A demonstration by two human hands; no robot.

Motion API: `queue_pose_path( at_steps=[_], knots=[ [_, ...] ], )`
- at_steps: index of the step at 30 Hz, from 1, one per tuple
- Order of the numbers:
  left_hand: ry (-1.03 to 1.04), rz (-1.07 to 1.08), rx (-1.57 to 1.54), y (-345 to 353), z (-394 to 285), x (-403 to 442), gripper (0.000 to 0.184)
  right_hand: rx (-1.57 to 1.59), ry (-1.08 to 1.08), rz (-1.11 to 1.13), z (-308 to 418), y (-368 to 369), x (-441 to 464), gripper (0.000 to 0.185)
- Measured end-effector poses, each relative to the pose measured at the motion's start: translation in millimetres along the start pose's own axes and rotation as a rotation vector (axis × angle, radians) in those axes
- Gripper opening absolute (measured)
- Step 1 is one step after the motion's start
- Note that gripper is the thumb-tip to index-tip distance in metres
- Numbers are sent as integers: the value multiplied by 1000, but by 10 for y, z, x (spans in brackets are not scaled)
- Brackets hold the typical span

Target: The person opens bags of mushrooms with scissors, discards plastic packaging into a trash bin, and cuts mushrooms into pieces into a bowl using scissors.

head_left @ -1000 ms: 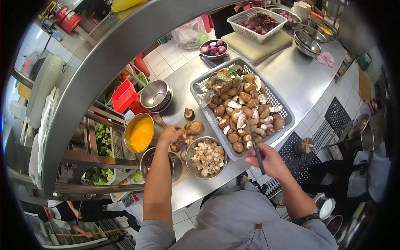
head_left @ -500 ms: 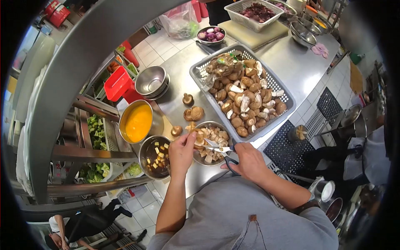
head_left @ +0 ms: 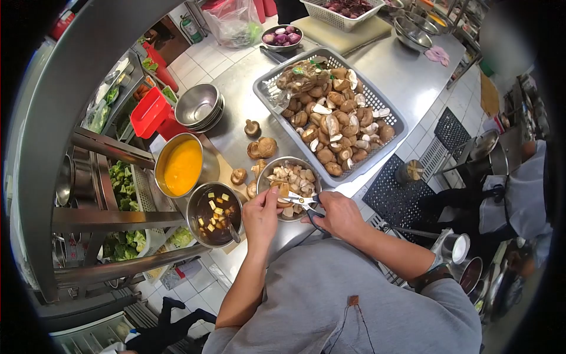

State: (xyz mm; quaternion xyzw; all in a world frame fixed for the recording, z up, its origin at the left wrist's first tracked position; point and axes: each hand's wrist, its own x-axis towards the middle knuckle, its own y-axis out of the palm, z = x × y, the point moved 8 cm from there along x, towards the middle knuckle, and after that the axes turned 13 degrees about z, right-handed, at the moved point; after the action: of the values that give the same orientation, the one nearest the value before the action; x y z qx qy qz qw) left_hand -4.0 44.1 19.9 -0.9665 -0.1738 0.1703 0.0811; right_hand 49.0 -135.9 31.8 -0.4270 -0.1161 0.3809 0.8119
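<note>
My left hand [head_left: 261,218] pinches a brown mushroom [head_left: 283,191] over a steel bowl [head_left: 267,168] of cut mushroom pieces [head_left: 300,177]. Scissors [head_left: 308,201] are in my right hand [head_left: 339,217], fingers wrapped round the dark handles. Their blades reach the mushroom at my left fingertips; its underside is partly hidden. Several whole mushrooms [head_left: 266,147] lie on the steel table beyond the bowl. Behind it, a grey perforated basket [head_left: 352,176] holds many mushrooms and a plastic bag [head_left: 300,78].
Left of my hands stand a pot of orange liquid [head_left: 183,167] and a bowl of dark liquid with pale cubes [head_left: 216,215], a spoon in it. Stacked steel bowls [head_left: 199,106] sit farther back. A metal shelf frame [head_left: 118,219] borders the left. Another person [head_left: 519,189] stands at right.
The camera view has shifted, so the table items appear farther left and, mostly, higher. Both hands stay over the bowl with the mushroom and scissors. A spoon now shows in the dark liquid.
</note>
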Motion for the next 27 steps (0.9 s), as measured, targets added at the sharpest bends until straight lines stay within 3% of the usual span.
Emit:
queue_pose_path(
  at_steps=[2, 6, 8, 11, 13, 16, 24, 27],
  knots=[
    [-12, -2, -8, -13, 31, 14, 37, 33, 138, 139, -118, 144, 27, 50],
    [-48, 29, 11, -12, 134, 51, 37, 130, 143, 207, -230, 267, 50, 50],
    [-44, 35, 36, -36, 167, 60, 37, 1080, 323, 751, -354, 769, -123, 50],
    [-86, 25, 27, -137, 231, 45, 36, 1305, 275, 720, -338, 509, -188, 48],
    [-15, 69, -75, -141, 194, 33, 32, 1127, 246, 684, -444, 458, -154, 54],
    [-2, 143, -174, -76, 34, -36, 33, 542, 197, 737, -417, 300, -136, 62],
    [80, 186, -201, 38, -127, -100, 36, 491, 117, 769, -230, 199, -46, 61],
    [96, 186, -166, 44, -170, -141, 36, 476, 61, 744, -184, 135, -32, 70]
  ],
)
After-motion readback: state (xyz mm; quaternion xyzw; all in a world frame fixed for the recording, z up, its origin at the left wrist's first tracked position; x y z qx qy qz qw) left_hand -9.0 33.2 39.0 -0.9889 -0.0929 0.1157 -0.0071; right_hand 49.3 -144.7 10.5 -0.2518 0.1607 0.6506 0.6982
